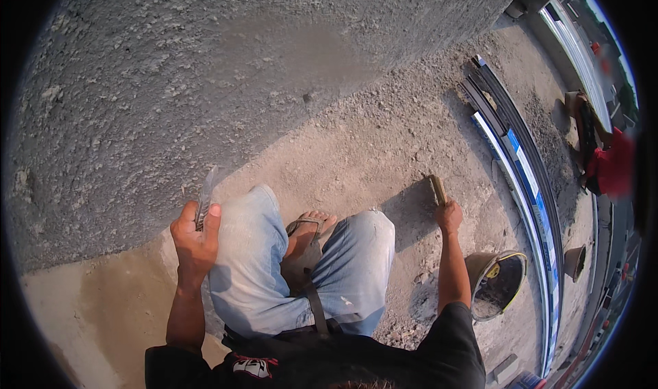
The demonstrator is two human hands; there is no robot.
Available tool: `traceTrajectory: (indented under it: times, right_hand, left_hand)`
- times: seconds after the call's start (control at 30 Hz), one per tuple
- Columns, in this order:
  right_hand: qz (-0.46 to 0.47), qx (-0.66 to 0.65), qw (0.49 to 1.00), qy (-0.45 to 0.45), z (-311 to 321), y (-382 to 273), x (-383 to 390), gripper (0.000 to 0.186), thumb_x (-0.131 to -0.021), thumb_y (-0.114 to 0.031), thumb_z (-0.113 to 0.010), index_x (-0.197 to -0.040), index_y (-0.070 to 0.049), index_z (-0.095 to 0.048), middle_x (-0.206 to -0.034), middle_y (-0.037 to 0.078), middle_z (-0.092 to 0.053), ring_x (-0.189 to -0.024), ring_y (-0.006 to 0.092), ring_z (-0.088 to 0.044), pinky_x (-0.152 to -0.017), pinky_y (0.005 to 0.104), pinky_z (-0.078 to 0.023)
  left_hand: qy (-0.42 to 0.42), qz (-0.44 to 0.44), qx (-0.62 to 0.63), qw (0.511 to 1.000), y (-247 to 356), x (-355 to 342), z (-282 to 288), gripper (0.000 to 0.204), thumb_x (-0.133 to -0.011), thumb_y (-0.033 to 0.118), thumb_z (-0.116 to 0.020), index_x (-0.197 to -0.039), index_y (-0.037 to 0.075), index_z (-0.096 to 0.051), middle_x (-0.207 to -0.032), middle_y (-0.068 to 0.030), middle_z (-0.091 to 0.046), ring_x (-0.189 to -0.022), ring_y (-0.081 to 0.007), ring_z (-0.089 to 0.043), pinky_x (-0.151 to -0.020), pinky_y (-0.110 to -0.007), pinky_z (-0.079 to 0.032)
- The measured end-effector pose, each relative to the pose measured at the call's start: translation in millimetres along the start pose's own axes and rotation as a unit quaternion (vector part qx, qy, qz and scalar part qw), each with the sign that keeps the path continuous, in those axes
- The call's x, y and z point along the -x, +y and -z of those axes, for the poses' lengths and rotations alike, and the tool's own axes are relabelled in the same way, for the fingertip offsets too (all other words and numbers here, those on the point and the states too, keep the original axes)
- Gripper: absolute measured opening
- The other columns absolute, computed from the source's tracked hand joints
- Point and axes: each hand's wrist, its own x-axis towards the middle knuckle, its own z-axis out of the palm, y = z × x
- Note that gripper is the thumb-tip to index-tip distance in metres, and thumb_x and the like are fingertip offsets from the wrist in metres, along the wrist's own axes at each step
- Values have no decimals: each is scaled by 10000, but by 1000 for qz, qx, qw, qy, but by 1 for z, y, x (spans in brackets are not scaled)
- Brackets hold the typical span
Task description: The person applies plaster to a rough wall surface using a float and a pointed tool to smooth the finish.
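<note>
Close to the rough grey wall (157,101), my left hand (194,241) is raised beside my left knee. Its fingers and thumb are closed on a thin, greyish, partly see-through piece (206,196) that stands up out of the grip; its kind I cannot make out. My right hand (449,216) is stretched out to the right of my right knee, above the dusty ground. Wrapped in its fingers is a short, flat, yellowish-brown piece like a wooden block or brush (437,189). The two hands are well apart.
A bucket (473,279) with a yellow piece inside stands right of my right forearm. Long dark and blue-white metal profiles (521,183) lie beyond it. A smaller bucket (575,262) and a person in red (610,163) are at the far right. Loose rubble (356,122) lines the wall's foot.
</note>
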Motion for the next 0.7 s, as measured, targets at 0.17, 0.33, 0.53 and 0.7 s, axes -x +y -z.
traceTrajectory:
  times: [0.17,0.33,0.53,0.7]
  right_hand:
    - [22,-4,1000,7,-5,-5,5,230,-826,-244,-532,-896,-70,-664,-768,206,-643,-751,418,-627,-655,492,-489]
    - [76,20,995,-56,7,-35,-4,248,-835,-245,-546,-962,-74,-673,-784,203,-652,-735,406,-637,-635,474,-497]
    - [246,-48,967,-56,4,-193,-4,299,-836,-159,-593,-1131,-133,-629,-920,155,-654,-814,355,-650,-667,449,-522]
    - [339,4,940,-38,-56,-304,-54,246,-872,-156,-479,-1060,-124,-634,-919,145,-655,-808,361,-648,-675,447,-522]
  left_hand:
    - [92,93,-110,985,-20,48,50,314,-905,243,-610,-762,-8,-487,-561,-68,-482,-519,-156,-442,-512,-334,-379]
    - [205,122,-121,964,-54,83,81,306,-914,260,-590,-790,-6,-508,-625,-70,-493,-575,-167,-440,-562,-336,-387]
    - [208,175,-63,960,-70,76,81,292,-927,272,-560,-881,-16,-547,-714,-84,-519,-652,-189,-468,-614,-331,-398]
    - [239,127,-135,953,-105,78,75,274,-941,243,-535,-882,-25,-539,-729,-52,-511,-658,-137,-460,-572,-290,-375]
